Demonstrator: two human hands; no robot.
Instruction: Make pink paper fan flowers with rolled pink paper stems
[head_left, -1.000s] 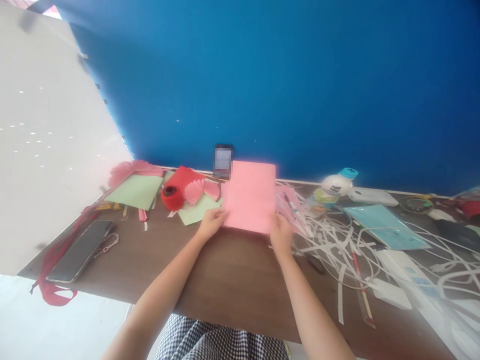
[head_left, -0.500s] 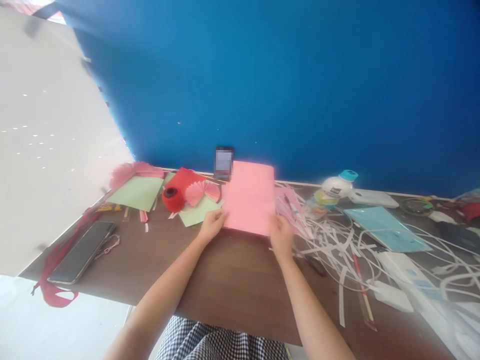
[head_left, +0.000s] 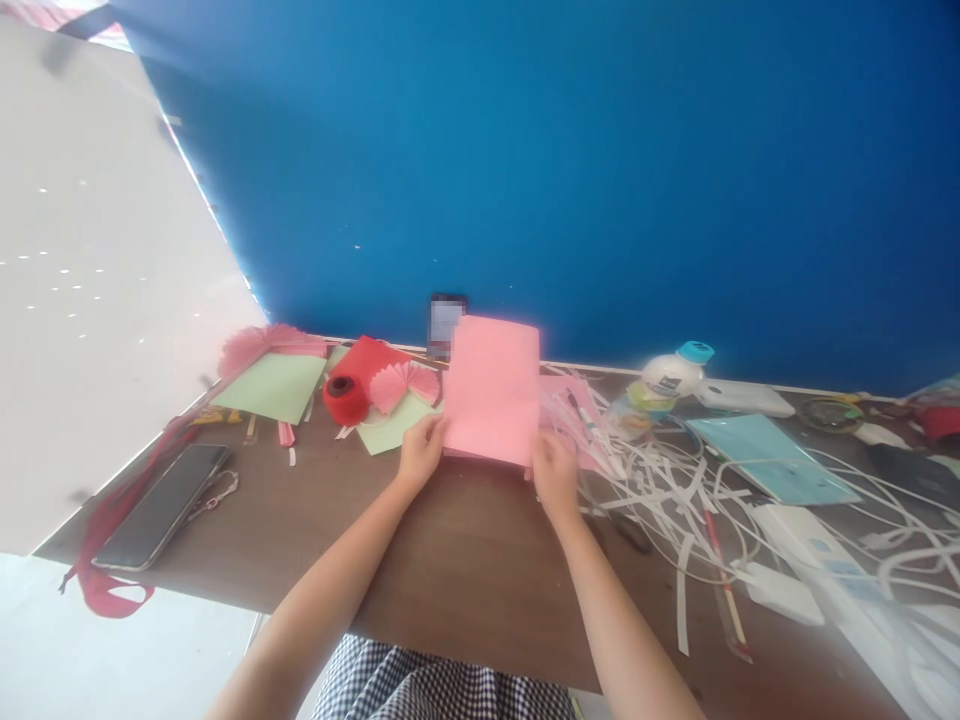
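Head view: left hand (head_left: pixel 421 452) and right hand (head_left: pixel 556 470), apart, in pinch grips on pink paper (head_left: pixel 492 390)

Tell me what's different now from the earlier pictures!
The pink paper moved slightly left, along with the left hand and right hand; both still hold it. The red roll, bottle and dark phone stayed put.

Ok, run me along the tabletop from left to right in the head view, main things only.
Phone lying flat, red roll, left hand, pink paper, right hand, blue-capped bottle, flat light-blue item.
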